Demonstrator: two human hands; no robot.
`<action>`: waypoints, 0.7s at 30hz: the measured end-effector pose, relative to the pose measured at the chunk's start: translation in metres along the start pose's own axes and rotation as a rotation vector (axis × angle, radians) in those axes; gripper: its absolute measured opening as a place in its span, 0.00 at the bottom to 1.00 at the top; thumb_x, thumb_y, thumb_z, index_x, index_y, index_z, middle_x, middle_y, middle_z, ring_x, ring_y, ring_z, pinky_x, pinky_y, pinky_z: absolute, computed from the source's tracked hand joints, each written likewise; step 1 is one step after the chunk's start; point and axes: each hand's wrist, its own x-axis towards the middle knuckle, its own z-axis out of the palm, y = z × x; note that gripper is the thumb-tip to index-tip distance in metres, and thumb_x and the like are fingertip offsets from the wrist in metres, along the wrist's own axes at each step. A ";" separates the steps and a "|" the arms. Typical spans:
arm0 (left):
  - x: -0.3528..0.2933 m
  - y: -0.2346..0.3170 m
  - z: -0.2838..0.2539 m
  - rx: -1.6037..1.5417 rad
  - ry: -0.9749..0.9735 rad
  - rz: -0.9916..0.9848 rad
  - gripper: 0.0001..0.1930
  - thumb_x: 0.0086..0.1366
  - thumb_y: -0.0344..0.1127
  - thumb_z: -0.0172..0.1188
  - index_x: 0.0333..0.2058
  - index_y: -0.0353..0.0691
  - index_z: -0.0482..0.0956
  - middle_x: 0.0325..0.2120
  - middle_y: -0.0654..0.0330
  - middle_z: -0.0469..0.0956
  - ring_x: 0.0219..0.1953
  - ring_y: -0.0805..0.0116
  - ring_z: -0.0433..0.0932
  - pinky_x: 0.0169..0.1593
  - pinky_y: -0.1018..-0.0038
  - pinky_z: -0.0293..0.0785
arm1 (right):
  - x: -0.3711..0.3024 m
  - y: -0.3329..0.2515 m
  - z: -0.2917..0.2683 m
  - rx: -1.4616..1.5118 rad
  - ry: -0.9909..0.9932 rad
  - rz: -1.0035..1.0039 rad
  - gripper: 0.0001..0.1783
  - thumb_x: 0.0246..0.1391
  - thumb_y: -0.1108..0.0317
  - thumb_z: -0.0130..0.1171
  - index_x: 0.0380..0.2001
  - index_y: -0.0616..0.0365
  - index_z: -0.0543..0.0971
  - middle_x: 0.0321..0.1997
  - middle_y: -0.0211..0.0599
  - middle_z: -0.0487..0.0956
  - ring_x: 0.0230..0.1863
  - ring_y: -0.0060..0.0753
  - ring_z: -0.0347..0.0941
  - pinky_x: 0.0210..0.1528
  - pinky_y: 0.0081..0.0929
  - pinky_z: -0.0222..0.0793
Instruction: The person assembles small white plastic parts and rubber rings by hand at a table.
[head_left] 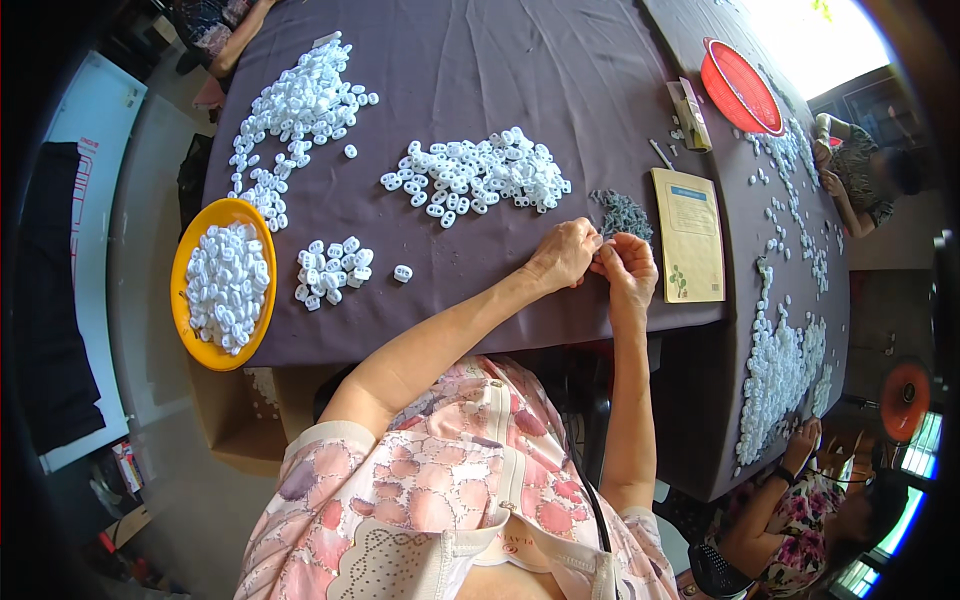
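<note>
My left hand [565, 252] and my right hand [628, 268] meet above the table's near edge, fingertips pinched together. A small whitish piece shows at the right fingertips; what the left fingers pinch is hidden. Just beyond my right hand lies a pile of tiny dark grey-green pieces [622, 214], too small to make out. A heap of white oval plastic pieces with two holes [485, 170] spreads beyond my left forearm. Nearer to me, left of that forearm, are a smaller cluster of white plastic pieces [333, 270] and one lone white piece [402, 273].
A yellow oval basin [263, 310] full of white pieces stands at the left edge. Another white heap [305, 95] lies far left. A tan booklet [690, 240] is right of my hands. At the right table are a red basket [742, 88], scattered white pieces [775, 380] and other people.
</note>
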 end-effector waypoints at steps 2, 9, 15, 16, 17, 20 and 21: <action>0.002 -0.008 0.001 0.054 0.025 0.094 0.13 0.62 0.37 0.46 0.29 0.30 0.70 0.17 0.57 0.73 0.12 0.71 0.71 0.14 0.76 0.68 | 0.001 0.001 0.002 0.006 -0.001 -0.025 0.09 0.50 0.80 0.55 0.36 0.62 0.71 0.30 0.31 0.74 0.29 0.18 0.72 0.29 0.16 0.73; 0.003 -0.006 0.001 -0.103 0.000 -0.008 0.13 0.63 0.37 0.45 0.27 0.32 0.69 0.16 0.57 0.73 0.12 0.71 0.72 0.15 0.75 0.68 | 0.003 0.002 0.003 -0.106 -0.017 -0.141 0.09 0.50 0.82 0.54 0.37 0.63 0.71 0.31 0.30 0.73 0.29 0.17 0.71 0.31 0.16 0.73; 0.007 -0.024 0.007 0.104 0.126 0.173 0.13 0.63 0.37 0.46 0.26 0.32 0.69 0.16 0.57 0.72 0.12 0.70 0.72 0.16 0.74 0.68 | 0.000 -0.008 0.006 -0.057 -0.068 -0.089 0.11 0.51 0.81 0.53 0.39 0.64 0.72 0.31 0.30 0.74 0.30 0.16 0.71 0.32 0.16 0.73; 0.007 -0.024 0.008 0.104 0.122 0.172 0.13 0.63 0.37 0.46 0.26 0.32 0.69 0.16 0.57 0.72 0.12 0.70 0.72 0.16 0.74 0.68 | -0.001 -0.010 0.005 -0.052 -0.059 -0.056 0.10 0.52 0.81 0.53 0.40 0.64 0.72 0.31 0.29 0.74 0.30 0.16 0.71 0.33 0.15 0.72; 0.007 -0.024 0.009 0.098 0.120 0.165 0.13 0.63 0.36 0.46 0.26 0.32 0.69 0.16 0.57 0.73 0.12 0.69 0.72 0.16 0.74 0.68 | 0.000 -0.009 0.003 -0.052 -0.055 -0.056 0.10 0.52 0.81 0.53 0.40 0.64 0.72 0.31 0.29 0.74 0.30 0.16 0.71 0.33 0.15 0.72; 0.006 -0.021 0.010 0.079 0.117 0.156 0.12 0.63 0.36 0.46 0.26 0.32 0.69 0.16 0.56 0.73 0.12 0.69 0.72 0.16 0.74 0.68 | 0.003 -0.006 -0.001 -0.155 -0.057 -0.090 0.09 0.52 0.79 0.53 0.39 0.64 0.73 0.31 0.29 0.74 0.29 0.16 0.71 0.32 0.15 0.72; 0.006 -0.020 0.010 0.065 0.116 0.154 0.12 0.63 0.36 0.46 0.27 0.32 0.69 0.16 0.56 0.73 0.12 0.69 0.72 0.16 0.74 0.68 | 0.003 -0.005 -0.002 -0.221 -0.059 -0.122 0.09 0.52 0.79 0.53 0.39 0.64 0.72 0.30 0.29 0.74 0.29 0.16 0.71 0.31 0.15 0.72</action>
